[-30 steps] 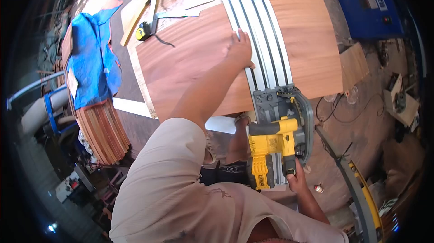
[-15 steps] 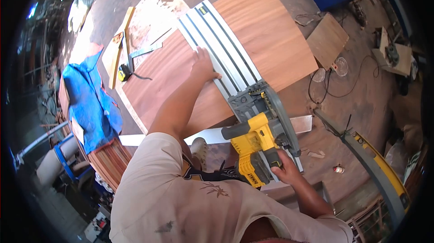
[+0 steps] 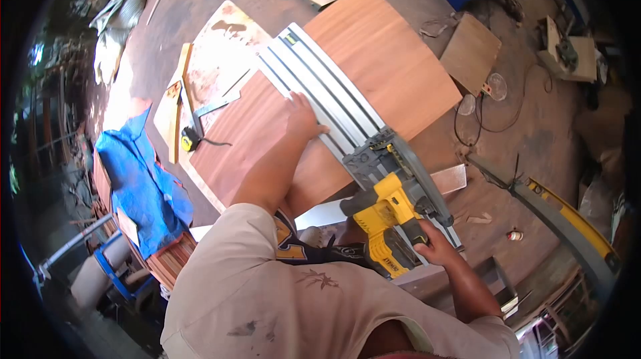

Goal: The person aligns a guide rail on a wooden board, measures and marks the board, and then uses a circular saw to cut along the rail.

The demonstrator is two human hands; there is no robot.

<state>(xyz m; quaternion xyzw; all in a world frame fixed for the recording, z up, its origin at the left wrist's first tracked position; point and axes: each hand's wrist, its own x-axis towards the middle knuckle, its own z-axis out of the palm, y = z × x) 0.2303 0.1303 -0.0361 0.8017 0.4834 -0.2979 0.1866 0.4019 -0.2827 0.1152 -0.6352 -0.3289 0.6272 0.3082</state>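
Observation:
My left hand (image 3: pixel 304 118) presses flat on the left edge of a grey aluminium guide rail (image 3: pixel 320 95) that lies across a reddish-brown plywood sheet (image 3: pixel 380 65). The fingers are spread and hold nothing. My right hand (image 3: pixel 433 245) grips the rear handle of a yellow and black track saw (image 3: pixel 390 209). The saw sits on the near end of the rail, at the near edge of the sheet.
A yellow tape measure (image 3: pixel 189 138), a metal square (image 3: pixel 220 102) and a wooden strip (image 3: pixel 175 108) lie left of the sheet. A blue cloth (image 3: pixel 140 178) covers stacked boards at left. Cables, a small board (image 3: pixel 471 52) and a yellow-edged bar (image 3: pixel 567 219) lie at right.
The view has swung and tilted, so the sheet and rail now lie diagonally. Both hands keep their holds. The saw stays at the near end of the rail.

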